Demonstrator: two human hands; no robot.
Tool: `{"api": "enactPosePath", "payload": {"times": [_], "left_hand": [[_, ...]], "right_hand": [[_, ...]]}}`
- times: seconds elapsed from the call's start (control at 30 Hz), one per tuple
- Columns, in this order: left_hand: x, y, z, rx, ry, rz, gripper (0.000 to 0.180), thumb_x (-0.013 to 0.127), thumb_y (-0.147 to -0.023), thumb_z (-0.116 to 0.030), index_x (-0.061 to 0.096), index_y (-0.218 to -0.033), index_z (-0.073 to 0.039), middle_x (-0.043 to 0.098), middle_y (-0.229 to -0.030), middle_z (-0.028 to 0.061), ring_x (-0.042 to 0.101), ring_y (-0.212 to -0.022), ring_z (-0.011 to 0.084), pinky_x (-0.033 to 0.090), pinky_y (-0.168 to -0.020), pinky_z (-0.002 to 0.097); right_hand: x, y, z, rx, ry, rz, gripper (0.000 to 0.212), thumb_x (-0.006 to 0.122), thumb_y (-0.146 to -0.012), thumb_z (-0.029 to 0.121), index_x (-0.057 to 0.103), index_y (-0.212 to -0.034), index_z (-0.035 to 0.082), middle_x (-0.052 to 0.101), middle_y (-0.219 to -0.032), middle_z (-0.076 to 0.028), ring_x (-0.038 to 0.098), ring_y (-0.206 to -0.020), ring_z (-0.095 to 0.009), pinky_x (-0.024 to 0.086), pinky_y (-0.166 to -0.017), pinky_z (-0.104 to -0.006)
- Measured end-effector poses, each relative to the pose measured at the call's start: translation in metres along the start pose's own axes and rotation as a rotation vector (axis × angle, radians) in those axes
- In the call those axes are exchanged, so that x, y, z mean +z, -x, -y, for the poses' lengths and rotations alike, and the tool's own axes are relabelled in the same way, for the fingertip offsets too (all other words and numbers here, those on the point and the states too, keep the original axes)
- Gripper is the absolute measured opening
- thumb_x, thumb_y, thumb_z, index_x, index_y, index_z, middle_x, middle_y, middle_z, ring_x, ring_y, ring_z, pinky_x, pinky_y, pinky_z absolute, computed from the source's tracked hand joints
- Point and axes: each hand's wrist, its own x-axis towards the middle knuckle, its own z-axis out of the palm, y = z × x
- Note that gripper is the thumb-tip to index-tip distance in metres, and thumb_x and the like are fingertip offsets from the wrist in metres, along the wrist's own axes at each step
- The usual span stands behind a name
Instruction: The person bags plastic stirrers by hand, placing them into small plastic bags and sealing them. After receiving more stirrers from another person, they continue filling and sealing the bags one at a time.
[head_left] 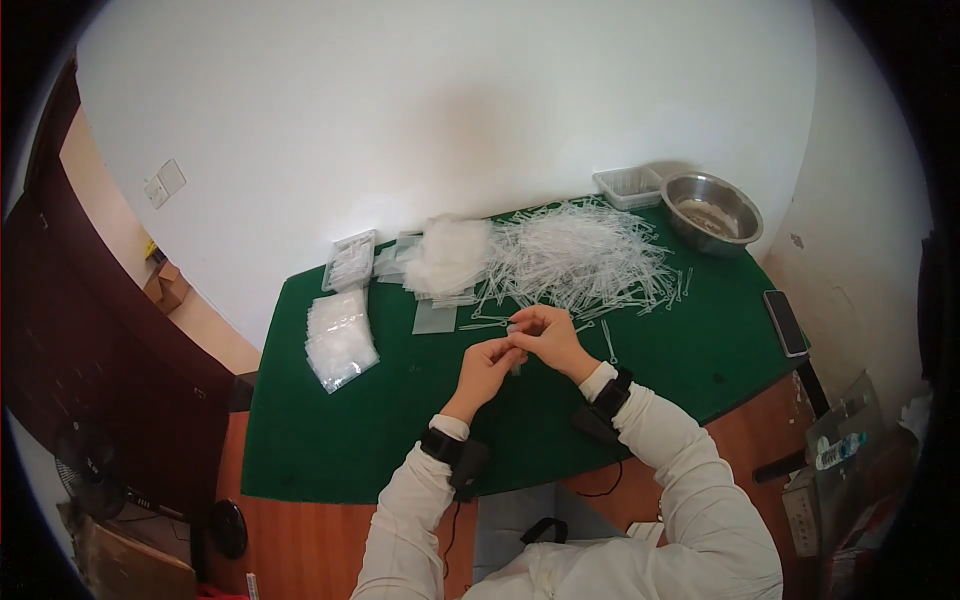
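Observation:
My left hand [485, 372] and my right hand [550, 338] meet over the middle of the green-covered table, fingers pinched together. Between them shows a bit of a small translucent plastic bag [516, 369], mostly hidden by the fingers. Just beyond my hands lies a large heap of thin clear plastic sticks with ringed ends [585, 255]. A few loose sticks lie around my fingers, one of them a ringed stick [609, 343] to the right of my right hand. Left of the heap is a pile of flat translucent bags [450, 260].
At the left lies a fanned stack of clear packets [340, 340], with a clear tray of white pieces [350, 260] behind it. At the back right are a clear plastic tray [628, 187] and a steel bowl [712, 213]. A phone [785, 323] rests near the right edge.

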Motion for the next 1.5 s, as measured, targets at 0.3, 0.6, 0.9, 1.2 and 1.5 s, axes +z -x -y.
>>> {"api": "enactPosePath", "payload": {"times": [0.3,0.6,0.9,1.2,1.5], "left_hand": [[0.0,0.0,-0.001,-0.09,0.271,0.053,0.021,0.051,-0.086,-0.01,0.058,-0.101,0.003,0.062,-0.089,0.0081,0.059,-0.082,0.0134,0.046,-0.07,0.0229],[-0.002,-0.001,0.002,-0.125,0.403,0.075,0.023,0.051,-0.086,-0.012,0.055,-0.103,0.003,0.061,-0.095,0.0106,0.06,-0.086,0.0188,0.048,-0.077,0.0283],[-0.003,-0.002,0.002,-0.133,0.441,0.069,0.023,0.051,-0.086,-0.012,0.055,-0.103,0.002,0.061,-0.094,0.0106,0.06,-0.086,0.0193,0.048,-0.077,0.029],[-0.004,-0.001,0.0,-0.123,0.425,0.058,0.023,0.053,-0.085,-0.012,0.056,-0.104,0.003,0.061,-0.094,0.0102,0.06,-0.086,0.0183,0.048,-0.077,0.0279],[-0.011,0.001,0.001,-0.164,0.388,0.122,0.022,0.054,-0.084,-0.011,0.057,-0.102,0.002,0.061,-0.092,0.0091,0.06,-0.084,0.0158,0.048,-0.076,0.0266]], "right_hand": [[0.001,0.001,0.008,0.137,-0.201,-0.034,0.024,0.065,-0.07,0.002,0.056,-0.091,-0.004,0.063,-0.077,-0.008,0.059,-0.065,-0.01,0.048,-0.054,-0.0212],[0.001,-0.001,0.0,0.11,-0.257,-0.093,0.024,0.065,-0.07,0.001,0.056,-0.092,-0.004,0.062,-0.078,-0.009,0.057,-0.061,-0.01,0.047,-0.052,-0.0212],[-0.001,-0.001,0.001,0.132,-0.283,-0.082,0.024,0.065,-0.071,0.001,0.055,-0.093,-0.004,0.062,-0.08,-0.009,0.058,-0.066,-0.01,0.049,-0.058,-0.0217],[0.001,0.0,0.002,0.123,-0.327,-0.079,0.024,0.064,-0.071,0.001,0.055,-0.094,-0.004,0.062,-0.081,-0.009,0.058,-0.067,-0.011,0.049,-0.059,-0.0227],[0.005,0.004,0.004,-0.048,-0.007,0.013,0.02,0.064,-0.073,0.004,0.059,-0.091,-0.004,0.063,-0.076,-0.007,0.058,-0.066,-0.009,0.048,-0.057,-0.0214]]}}
